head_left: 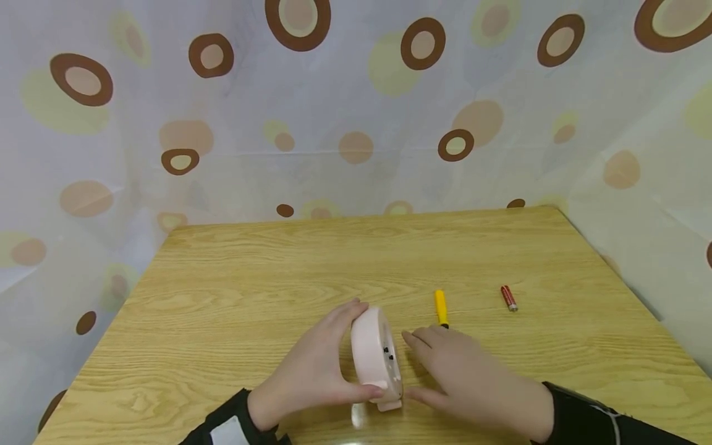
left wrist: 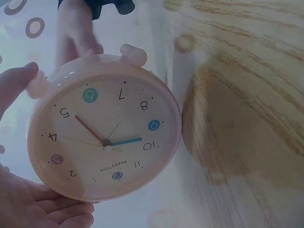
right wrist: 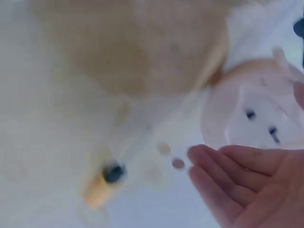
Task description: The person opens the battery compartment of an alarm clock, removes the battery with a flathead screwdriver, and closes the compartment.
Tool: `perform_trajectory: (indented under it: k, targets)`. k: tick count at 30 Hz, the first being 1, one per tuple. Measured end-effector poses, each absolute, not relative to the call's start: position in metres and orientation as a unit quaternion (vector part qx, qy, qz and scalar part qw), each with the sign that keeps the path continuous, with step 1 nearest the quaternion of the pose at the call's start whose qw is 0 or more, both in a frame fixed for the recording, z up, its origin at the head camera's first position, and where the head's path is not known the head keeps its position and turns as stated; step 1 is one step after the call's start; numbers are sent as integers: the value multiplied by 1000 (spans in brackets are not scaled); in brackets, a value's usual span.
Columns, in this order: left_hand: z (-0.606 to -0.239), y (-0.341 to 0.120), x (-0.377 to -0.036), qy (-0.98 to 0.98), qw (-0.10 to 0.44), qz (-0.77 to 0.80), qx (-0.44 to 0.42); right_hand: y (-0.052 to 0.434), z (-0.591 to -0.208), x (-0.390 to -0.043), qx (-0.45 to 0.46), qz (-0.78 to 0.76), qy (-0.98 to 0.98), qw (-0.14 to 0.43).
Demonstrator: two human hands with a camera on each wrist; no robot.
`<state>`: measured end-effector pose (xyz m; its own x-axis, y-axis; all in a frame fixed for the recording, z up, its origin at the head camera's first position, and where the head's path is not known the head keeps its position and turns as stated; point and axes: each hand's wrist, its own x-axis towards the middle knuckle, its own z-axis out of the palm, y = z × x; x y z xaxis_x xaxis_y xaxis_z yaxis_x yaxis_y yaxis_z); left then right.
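Note:
A round pink alarm clock (head_left: 368, 352) stands on its edge on the table, held across its rim by my left hand (head_left: 317, 364). The left thumb presses near one of its small feet, and the fingers reach round the far side. Its dial (left wrist: 104, 137) with coloured numerals faces left, upside down in the left wrist view. The back (right wrist: 256, 118), with small black knobs, faces my right hand (head_left: 467, 377). That hand holds nothing; its fingers are extended and slightly bent, with the thumb tip right by the clock's lower edge.
A screwdriver with a yellow handle (head_left: 440, 306) lies just beyond the right hand, its shaft hidden in the head view. Further right is a red battery (head_left: 508, 298). The wooden table (head_left: 250, 266) ends at a spotted curtain (head_left: 356, 111) behind and at both sides.

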<state>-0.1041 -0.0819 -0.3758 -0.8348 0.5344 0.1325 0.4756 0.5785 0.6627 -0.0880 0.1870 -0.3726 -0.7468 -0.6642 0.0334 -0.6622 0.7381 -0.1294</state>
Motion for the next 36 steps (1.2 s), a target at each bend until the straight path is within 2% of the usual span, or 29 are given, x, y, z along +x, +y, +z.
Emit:
perform_trajectory:
  k: [2, 6, 10, 15, 23, 28, 36]
  targets:
    - [-375, -81, -104, 888, 41, 360, 284, 189, -364, -91, -378, -69, 922, -43]
    - [-375, -80, -104, 885, 44, 366, 285, 190, -352, -98, -455, -82, 868, -180]
    - [-376, -79, -103, 880, 55, 374, 287, 184, -346, -102, -517, -95, 815, -243]
    - [-377, -77, -103, 878, 64, 376, 289, 178, -347, -104, -551, -71, 792, -254]
    - [-377, -75, -103, 876, 76, 374, 296, 179, -353, -103, -543, -58, 801, -244]
    - [-382, -78, -105, 871, 111, 383, 288, 179, -352, -103, -537, -59, 804, -246]
    - [-410, -76, -115, 859, 174, 381, 294, 179, -354, -101, -536, -61, 803, -252]
